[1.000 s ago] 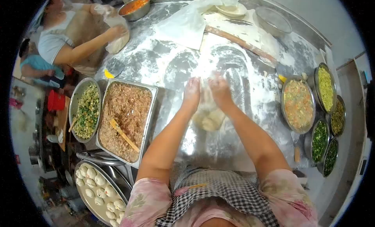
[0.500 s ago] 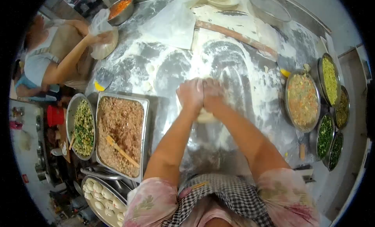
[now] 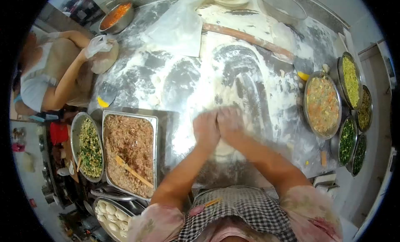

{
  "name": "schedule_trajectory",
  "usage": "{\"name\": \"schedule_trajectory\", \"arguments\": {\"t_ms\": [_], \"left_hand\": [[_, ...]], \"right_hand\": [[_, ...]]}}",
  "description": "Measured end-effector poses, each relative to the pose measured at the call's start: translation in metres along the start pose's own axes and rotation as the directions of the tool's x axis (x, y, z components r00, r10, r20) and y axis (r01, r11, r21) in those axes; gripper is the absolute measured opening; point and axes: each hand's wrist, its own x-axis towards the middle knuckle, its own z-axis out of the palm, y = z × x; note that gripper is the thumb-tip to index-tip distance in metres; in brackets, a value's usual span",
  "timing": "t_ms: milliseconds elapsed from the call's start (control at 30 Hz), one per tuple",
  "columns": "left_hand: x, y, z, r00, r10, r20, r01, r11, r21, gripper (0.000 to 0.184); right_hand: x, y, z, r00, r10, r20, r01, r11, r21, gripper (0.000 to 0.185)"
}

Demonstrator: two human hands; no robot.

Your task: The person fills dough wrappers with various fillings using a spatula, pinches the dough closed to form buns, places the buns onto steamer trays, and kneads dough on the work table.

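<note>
My left hand [image 3: 206, 126] and my right hand [image 3: 231, 122] lie side by side, touching, with fingers curled over a pale lump of dough [image 3: 225, 150]. Part of the dough shows between my wrists; the rest is hidden under my palms. It lies on the floured metal table [image 3: 179, 138] in front of my checked apron [image 3: 241, 206]. Left of my hands stands a rectangular metal tray of minced meat filling [image 3: 129, 138], with a wooden spatula [image 3: 134, 172] lying in it.
A rolling pin [image 3: 248, 41] and a plastic sheet [image 3: 177, 33] lie at the back. Bowls of vegetable filling [image 3: 323, 104] line the right. At lower left are a bowl of chopped greens [image 3: 88, 148] and a plate of buns [image 3: 111, 219]. A person [image 3: 54, 75] holds dough at upper left.
Both my hands have come closer to my body, pressing on the dough, and my elbows have bent outward. The other person's hands have shifted slightly; the whole view has tilted a little.
</note>
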Motion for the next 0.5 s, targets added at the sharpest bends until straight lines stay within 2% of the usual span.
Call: {"name": "schedule_trajectory", "arguments": {"t_ms": [33, 67, 100, 167, 233, 267, 300, 333, 367, 400, 433, 500], "left_hand": [[0.022, -0.002, -0.004, 0.992, -0.072, 0.102, 0.057, 0.988, 0.147, 0.021], [0.033, -0.013, 0.004, 0.984, -0.117, 0.135, 0.075, 0.956, 0.282, 0.022], [0.047, -0.014, 0.006, 0.984, -0.14, 0.114, 0.102, 0.952, 0.287, 0.021], [0.051, -0.016, 0.006, 0.991, -0.116, 0.067, 0.098, 0.968, 0.23, 0.018], [0.055, -0.016, -0.017, 0.936, -0.246, 0.253, 0.283, 0.951, -0.124, 0.019], [0.052, -0.012, -0.028, 0.885, -0.282, 0.371, 0.395, 0.876, -0.275, 0.02], [0.043, -0.004, -0.034, 0.882, -0.264, 0.39, 0.341, 0.93, -0.14, 0.021], [0.032, 0.021, -0.05, 0.874, -0.251, 0.416, 0.277, 0.961, -0.003, 0.022], [0.018, 0.037, -0.058, 0.864, -0.239, 0.443, 0.201, 0.971, 0.131, 0.023], [-0.001, 0.038, -0.049, 0.878, -0.258, 0.403, 0.189, 0.961, 0.203, 0.025], [-0.02, 0.034, -0.039, 0.891, -0.274, 0.363, 0.18, 0.945, 0.274, 0.026], [-0.048, 0.031, -0.028, 0.956, -0.165, 0.244, 0.107, 0.966, 0.234, 0.026]], "right_hand": [[0.02, 0.001, -0.004, 0.997, 0.062, -0.038, -0.062, 0.998, -0.003, 0.032], [0.04, 0.007, -0.001, 0.994, 0.098, -0.058, -0.094, 0.993, 0.072, 0.033], [0.046, 0.008, 0.004, 0.989, 0.133, -0.07, -0.121, 0.982, 0.147, 0.033], [0.026, 0.005, -0.004, 0.979, 0.204, -0.025, -0.173, 0.883, 0.436, 0.03], [0.016, 0.009, -0.024, 0.969, 0.248, 0.016, -0.192, 0.709, 0.679, 0.027], [0.008, 0.008, -0.031, 0.964, 0.259, 0.057, -0.204, 0.59, 0.781, 0.026], [-0.001, 0.006, -0.036, 0.958, 0.265, 0.107, -0.222, 0.453, 0.863, 0.025], [-0.019, -0.002, -0.07, 0.958, 0.197, 0.209, -0.287, 0.614, 0.736, 0.027], [-0.028, -0.005, -0.06, 0.987, 0.147, 0.07, -0.16, 0.781, 0.604, 0.028], [-0.04, -0.008, -0.042, 0.996, 0.066, -0.06, -0.034, 0.904, 0.426, 0.029], [-0.049, -0.011, -0.025, 0.985, -0.043, -0.168, 0.079, 0.973, 0.215, 0.029], [-0.062, -0.015, 0.007, 0.959, -0.057, -0.278, 0.104, 0.982, 0.157, 0.031]]}}
